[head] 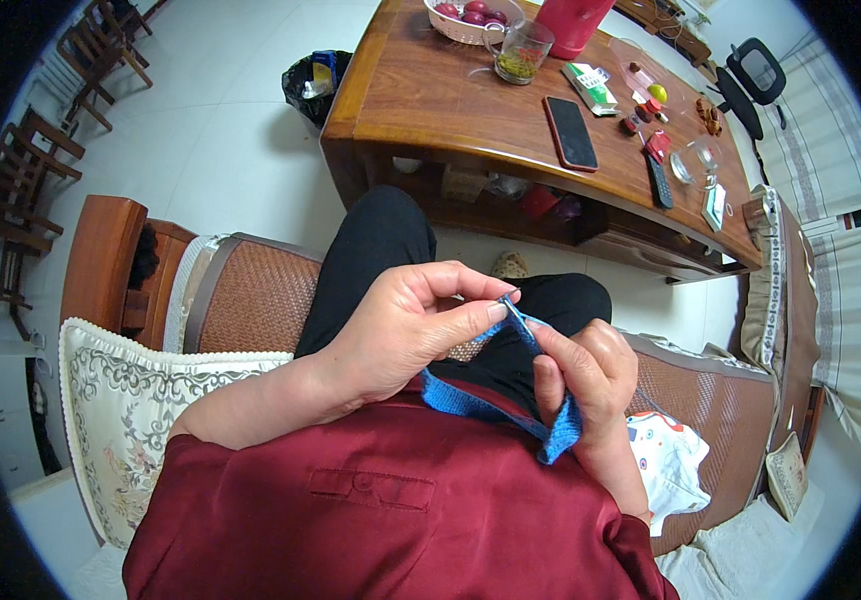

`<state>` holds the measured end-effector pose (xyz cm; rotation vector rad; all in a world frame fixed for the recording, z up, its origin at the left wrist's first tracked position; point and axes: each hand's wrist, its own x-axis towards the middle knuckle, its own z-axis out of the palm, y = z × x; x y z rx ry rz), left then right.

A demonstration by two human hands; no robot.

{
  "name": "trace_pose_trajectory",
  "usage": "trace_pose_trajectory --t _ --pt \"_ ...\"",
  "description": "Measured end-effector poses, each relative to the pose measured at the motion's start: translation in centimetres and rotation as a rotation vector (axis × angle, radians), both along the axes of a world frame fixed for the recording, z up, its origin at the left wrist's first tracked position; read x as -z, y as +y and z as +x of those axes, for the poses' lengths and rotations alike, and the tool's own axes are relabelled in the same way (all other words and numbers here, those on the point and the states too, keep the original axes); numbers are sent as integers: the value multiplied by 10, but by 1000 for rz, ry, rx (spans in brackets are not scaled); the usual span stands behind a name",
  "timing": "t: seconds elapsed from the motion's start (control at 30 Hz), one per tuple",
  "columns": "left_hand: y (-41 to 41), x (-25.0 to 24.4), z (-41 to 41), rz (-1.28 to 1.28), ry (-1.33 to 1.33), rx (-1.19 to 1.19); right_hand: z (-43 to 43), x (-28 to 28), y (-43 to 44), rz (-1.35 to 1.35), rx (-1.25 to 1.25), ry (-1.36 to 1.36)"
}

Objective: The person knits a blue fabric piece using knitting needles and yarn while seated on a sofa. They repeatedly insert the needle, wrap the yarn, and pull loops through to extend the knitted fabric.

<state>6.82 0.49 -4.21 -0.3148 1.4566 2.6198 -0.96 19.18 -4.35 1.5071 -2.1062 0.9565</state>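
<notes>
A narrow strip of blue knitting point(460, 397) hangs in a loop between my hands, over my lap and the front of the dark red shirt. My left hand point(430, 322) pinches a thin metal knitting needle point(518, 315) near its tip with thumb and index finger. On the other side, my right hand point(588, 367) grips the knitting and needle close to the top stitches, its fingers curled around the work. The fingertips of both hands are close together. How many needles there are cannot be told. A thin strand of yarn runs from behind my right hand towards a patterned white bag or cloth point(667, 469).
Ahead stands a wooden table point(430, 97) with a smartphone point(570, 133), a glass mug point(522, 52), a basket of fruit point(468, 31), a remote control point(658, 182) and a glass jar point(693, 161). A lined trash bin point(314, 94) is beside it. A floral cushion point(137, 420) lies at left on the woven-mat seat point(258, 292).
</notes>
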Motion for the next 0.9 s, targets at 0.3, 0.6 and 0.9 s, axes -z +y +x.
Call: trace_pose_trajectory --t 0.3,0.6,0.9 --pt "3 2 3 104 -49 0 8 -3 -1 51 83 115" --pt "14 5 11 -177 331 -47 10 -33 -7 163 6 -269" --pt "14 -19 29 -347 486 -147 26 -47 -1 -66 46 70"
